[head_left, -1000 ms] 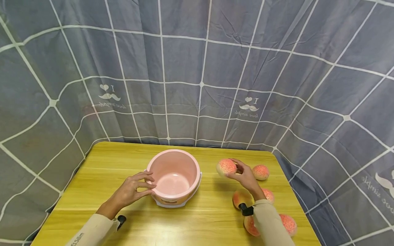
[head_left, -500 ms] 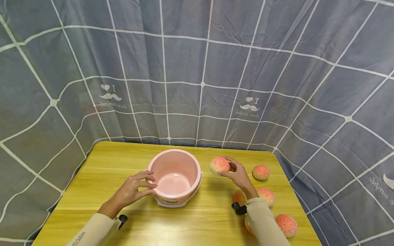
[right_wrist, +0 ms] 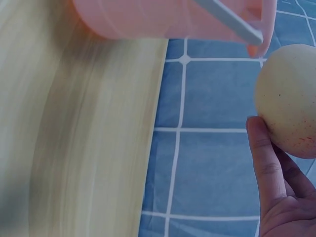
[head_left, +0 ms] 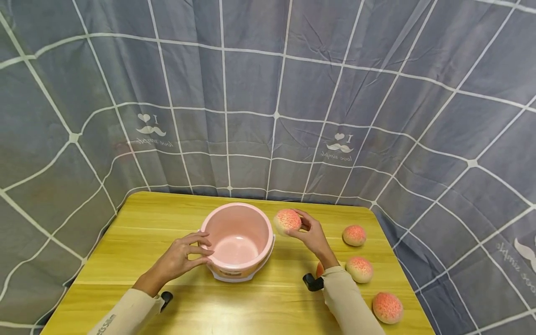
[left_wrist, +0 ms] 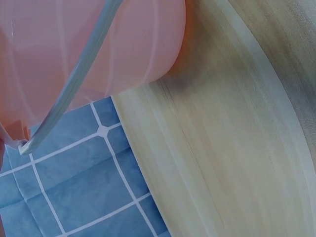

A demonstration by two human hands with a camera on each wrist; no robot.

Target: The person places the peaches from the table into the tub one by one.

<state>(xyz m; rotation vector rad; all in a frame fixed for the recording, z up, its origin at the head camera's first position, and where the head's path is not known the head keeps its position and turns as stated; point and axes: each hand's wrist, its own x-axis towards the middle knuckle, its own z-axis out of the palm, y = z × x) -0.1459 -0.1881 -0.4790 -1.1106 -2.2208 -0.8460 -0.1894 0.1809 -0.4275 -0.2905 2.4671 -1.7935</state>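
A pink bucket [head_left: 237, 237] stands upright on the table, its inside bare and its pale handle [left_wrist: 74, 79] hanging down along the side. At the left of its rim, my left hand [head_left: 180, 258] holds on with fingers over the edge and thumb lower down. In my right hand [head_left: 311, 236], a peach [head_left: 287, 221] with a red-speckled top and cream underside is held between thumb and fingers, just right of the bucket's rim. The right wrist view shows the peach's pale underside against the fingers [right_wrist: 266, 163], raised off the table and near the bucket's handle joint.
Several more peaches lie to the right: one at the back [head_left: 354, 235], one in the middle [head_left: 359, 269], one nearer the front [head_left: 387, 307]. Another peach [head_left: 320, 270] is mostly hidden by the right sleeve. A grey grid-patterned curtain [head_left: 251, 93] surrounds the yellow wooden table [head_left: 167, 214].
My right hand has carried the peach leftward to beside the bucket's rim. The left hand has stayed at the bucket. The middle-right peach has come out from behind the right arm.
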